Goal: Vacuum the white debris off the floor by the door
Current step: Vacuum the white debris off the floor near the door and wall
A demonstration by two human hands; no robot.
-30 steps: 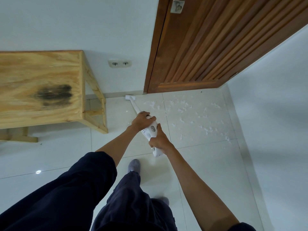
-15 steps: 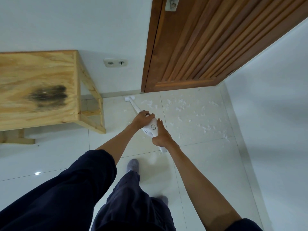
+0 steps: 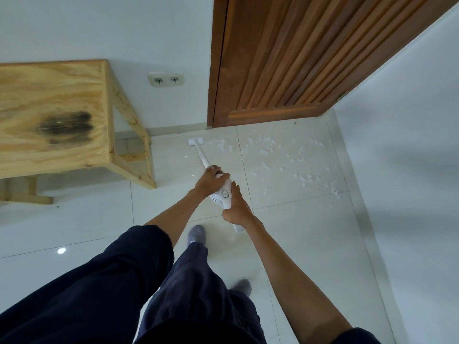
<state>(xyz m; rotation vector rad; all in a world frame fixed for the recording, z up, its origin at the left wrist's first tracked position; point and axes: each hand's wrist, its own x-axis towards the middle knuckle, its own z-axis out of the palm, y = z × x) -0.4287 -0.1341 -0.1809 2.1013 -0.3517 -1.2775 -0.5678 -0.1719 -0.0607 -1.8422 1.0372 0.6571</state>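
A white handheld vacuum points down and away from me, its thin tube ending in a flat nozzle on the tiled floor near the door frame. My left hand grips the front of the vacuum body where the tube starts. My right hand holds the rear handle. White debris lies scattered over the tiles to the right of the nozzle, in front of the brown slatted wooden door.
A light wooden table with a dark stain stands at the left against the wall. A double wall socket sits low on the wall. A white wall bounds the right side. My socked feet stand on the tiles.
The view has shifted slightly; the nozzle stays by the door frame left of the debris. Both hands keep their hold on the vacuum.
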